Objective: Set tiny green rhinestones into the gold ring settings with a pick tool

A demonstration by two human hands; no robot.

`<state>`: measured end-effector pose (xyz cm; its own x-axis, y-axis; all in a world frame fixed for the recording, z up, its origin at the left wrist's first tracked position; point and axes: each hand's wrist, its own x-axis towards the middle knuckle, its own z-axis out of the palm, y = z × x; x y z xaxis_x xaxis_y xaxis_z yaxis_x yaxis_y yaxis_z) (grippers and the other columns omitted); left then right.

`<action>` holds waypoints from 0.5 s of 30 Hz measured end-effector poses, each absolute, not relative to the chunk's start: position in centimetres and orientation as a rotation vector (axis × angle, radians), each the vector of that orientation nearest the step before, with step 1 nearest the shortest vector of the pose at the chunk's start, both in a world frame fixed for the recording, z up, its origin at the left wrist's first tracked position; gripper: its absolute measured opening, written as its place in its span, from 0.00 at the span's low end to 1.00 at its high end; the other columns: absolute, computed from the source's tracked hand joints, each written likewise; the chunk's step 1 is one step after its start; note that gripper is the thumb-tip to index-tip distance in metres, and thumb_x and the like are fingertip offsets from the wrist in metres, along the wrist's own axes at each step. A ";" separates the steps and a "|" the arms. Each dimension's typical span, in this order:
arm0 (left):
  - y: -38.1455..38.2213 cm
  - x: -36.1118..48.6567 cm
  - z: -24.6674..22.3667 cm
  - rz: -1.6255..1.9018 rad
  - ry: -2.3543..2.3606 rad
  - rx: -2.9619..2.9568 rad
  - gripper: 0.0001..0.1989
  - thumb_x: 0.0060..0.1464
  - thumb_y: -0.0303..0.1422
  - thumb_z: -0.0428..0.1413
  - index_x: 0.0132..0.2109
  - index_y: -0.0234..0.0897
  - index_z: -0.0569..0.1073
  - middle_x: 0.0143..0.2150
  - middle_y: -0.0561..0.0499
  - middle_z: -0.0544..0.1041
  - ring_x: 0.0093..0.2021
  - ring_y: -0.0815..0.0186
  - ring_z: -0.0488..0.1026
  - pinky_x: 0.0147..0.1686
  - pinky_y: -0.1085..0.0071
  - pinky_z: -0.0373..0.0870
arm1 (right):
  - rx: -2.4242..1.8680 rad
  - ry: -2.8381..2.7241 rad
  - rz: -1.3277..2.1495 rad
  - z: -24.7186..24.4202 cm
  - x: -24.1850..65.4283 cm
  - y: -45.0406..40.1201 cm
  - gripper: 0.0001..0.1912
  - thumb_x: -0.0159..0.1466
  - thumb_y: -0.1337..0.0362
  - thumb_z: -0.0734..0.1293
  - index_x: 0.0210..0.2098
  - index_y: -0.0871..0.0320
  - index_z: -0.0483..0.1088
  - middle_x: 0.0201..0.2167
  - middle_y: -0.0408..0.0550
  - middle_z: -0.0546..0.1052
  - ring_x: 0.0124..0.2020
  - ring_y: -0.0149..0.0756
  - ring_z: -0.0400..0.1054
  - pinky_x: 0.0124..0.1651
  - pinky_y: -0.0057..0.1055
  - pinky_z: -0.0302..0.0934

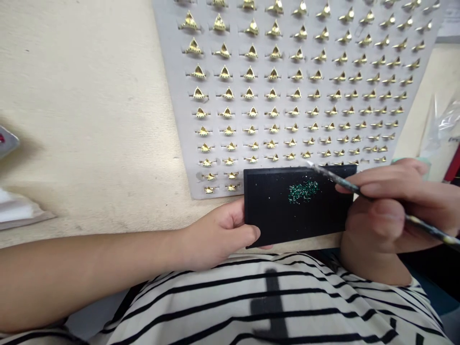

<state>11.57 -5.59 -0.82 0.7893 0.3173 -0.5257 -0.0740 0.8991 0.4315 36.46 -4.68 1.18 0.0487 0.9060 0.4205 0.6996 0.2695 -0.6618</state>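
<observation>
My left hand (pixel 233 232) grips the left end of a flat black tray (pixel 280 225), thumb on top and fingers underneath. On the tray lies a small heap of tiny green rhinestones (pixel 304 191), with a few stray specks around it. Between the fingers of my right hand (pixel 391 201) is a thin, dark, paint-flecked pick pen (pixel 345 183) with a pale tip. That tip points left, over the tray's far edge, close to the lowest rows of gold rings (pixel 273 111). The rings are held in a grey foam board (pixel 187 143), some with dark triangular tops.
The foam board rests on a pale wooden table (pixel 108 120) beyond the tray. White wrapped material (pixel 21 209) lies at the left edge. Clear plastic bags (pixel 442 120) and a red item (pixel 453 165) are at the right.
</observation>
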 end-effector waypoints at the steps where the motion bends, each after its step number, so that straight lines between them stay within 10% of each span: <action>1: -5.6 11.6 -0.8 0.209 0.629 0.416 0.18 0.60 0.24 0.52 0.55 0.40 0.73 0.55 0.55 0.79 0.52 0.66 0.75 0.51 0.70 0.70 | -1.461 -1.679 0.260 0.9 36.2 -4.6 0.10 0.61 0.54 0.64 0.30 0.50 0.73 0.24 0.31 0.77 0.28 0.33 0.73 0.37 0.41 0.55; 9: -5.7 11.6 -0.8 0.172 0.637 0.381 0.16 0.59 0.25 0.52 0.53 0.36 0.74 0.60 0.50 0.76 0.55 0.61 0.74 0.51 0.65 0.70 | -1.558 -1.697 0.320 0.8 35.4 -4.6 0.07 0.62 0.57 0.66 0.36 0.47 0.76 0.28 0.33 0.79 0.33 0.34 0.75 0.37 0.42 0.54; 15: -5.5 11.7 -0.8 0.220 0.629 0.387 0.14 0.59 0.22 0.51 0.49 0.38 0.75 0.42 0.57 0.80 0.42 0.71 0.74 0.46 0.71 0.70 | -1.551 -1.706 0.335 0.6 35.4 -4.6 0.07 0.61 0.60 0.67 0.38 0.48 0.77 0.29 0.34 0.80 0.34 0.36 0.76 0.37 0.42 0.55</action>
